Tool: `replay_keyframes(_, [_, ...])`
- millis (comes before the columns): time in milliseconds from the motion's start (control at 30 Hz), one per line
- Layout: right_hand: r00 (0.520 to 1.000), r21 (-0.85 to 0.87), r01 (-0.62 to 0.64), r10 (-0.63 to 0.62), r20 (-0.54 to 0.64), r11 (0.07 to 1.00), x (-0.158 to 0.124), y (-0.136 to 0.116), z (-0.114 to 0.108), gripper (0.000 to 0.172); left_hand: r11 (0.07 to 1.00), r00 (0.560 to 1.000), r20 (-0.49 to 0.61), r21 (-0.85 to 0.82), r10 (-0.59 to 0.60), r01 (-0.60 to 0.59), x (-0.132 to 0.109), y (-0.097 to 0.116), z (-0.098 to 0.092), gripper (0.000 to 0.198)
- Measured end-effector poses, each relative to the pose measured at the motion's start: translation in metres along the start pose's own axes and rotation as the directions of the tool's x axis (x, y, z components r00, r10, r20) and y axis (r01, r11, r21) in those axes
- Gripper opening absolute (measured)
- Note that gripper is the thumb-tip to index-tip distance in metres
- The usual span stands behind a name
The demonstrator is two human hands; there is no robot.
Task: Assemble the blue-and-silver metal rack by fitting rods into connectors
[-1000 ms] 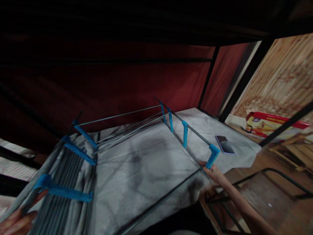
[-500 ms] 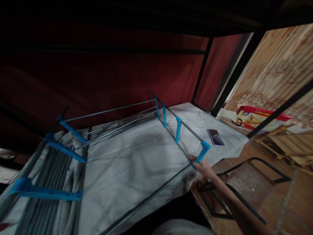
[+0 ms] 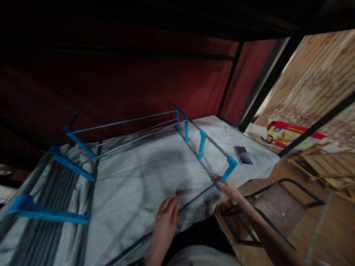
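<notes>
A frame of grey metal tubes and blue plastic connectors lies on the bed's grey sheet. At its near right corner my right hand [image 3: 227, 187] is closed around the foot of a blue connector [image 3: 230, 168], where the lower tubes meet. My left hand [image 3: 165, 224] reaches in from the bottom, fingers stretched out, over the long front tube [image 3: 195, 199]; whether it touches the tube I cannot tell. Along the right side, more blue connectors [image 3: 201, 145] stand between two tubes. At the left are further blue connectors [image 3: 52, 216] and tubes, with several loose thin rods [image 3: 133, 142] at the back.
A phone [image 3: 244, 155] lies on the sheet [image 3: 133, 184] to the right. Black posts [image 3: 266, 85] and a dark red wall [image 3: 133, 81] enclose the bed. On the floor side are a metal-framed chair [image 3: 277, 207], a wooden slatted piece [image 3: 327, 166] and a red-and-yellow box [image 3: 294, 135].
My left hand has come into view from the bottom, over the front tube. My right hand keeps its grip at the corner. The view has shifted slightly.
</notes>
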State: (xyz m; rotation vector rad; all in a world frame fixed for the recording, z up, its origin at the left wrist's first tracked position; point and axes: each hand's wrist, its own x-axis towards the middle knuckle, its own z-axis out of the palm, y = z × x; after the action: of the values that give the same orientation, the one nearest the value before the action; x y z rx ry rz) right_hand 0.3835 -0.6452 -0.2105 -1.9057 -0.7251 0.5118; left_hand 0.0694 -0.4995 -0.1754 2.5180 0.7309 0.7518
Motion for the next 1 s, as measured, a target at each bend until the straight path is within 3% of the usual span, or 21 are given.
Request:
replay_keyframes(67, [1.0, -0.009, -0.005, 0.005, 0.004, 1.0, 0.0, -0.001, 0.0, 0.046, 0.998, 0.983, 0.184, 0.062, -0.004, -0.007, 0.008, 0.008, 0.029, 0.031])
replay_keyframes(133, [1.0, -0.018, -0.009, 0.009, 0.008, 1.0, 0.0, -0.002, 0.0, 0.046, 0.991, 0.933, 0.36, 0.129, -0.013, -0.036, 0.017, 0.016, 0.051, 0.037])
replay_keyframes(233, [1.0, -0.032, -0.023, 0.023, 0.021, 0.999, 0.0, -0.005, 0.0, 0.044, 0.985, 0.875, 0.484, 0.154, -0.005, -0.079, 0.026, 0.024, 0.06, 0.049])
replay_keyframes(500, [0.999, -0.029, 0.007, -0.006, 0.033, 1.0, 0.001, -0.017, 0.006, 0.048, 0.995, 0.819, 0.573, 0.094, -0.027, -0.033, 0.019, 0.027, 0.033, 0.056])
replay_keyframes(800, [0.998, 0.014, 0.015, -0.016, 0.064, 1.0, -0.005, 0.0, 0.009, 0.049, 0.999, 0.824, 0.567, 0.047, -0.019, -0.009, 0.015, 0.025, 0.035, 0.052])
replay_keyframes(1000, [0.994, -0.024, 0.014, -0.011, 0.111, 1.0, -0.01, -0.008, 0.008, 0.045, 0.999, 0.801, 0.598, 0.031, 0.011, -0.038, 0.012, 0.024, 0.033, 0.06])
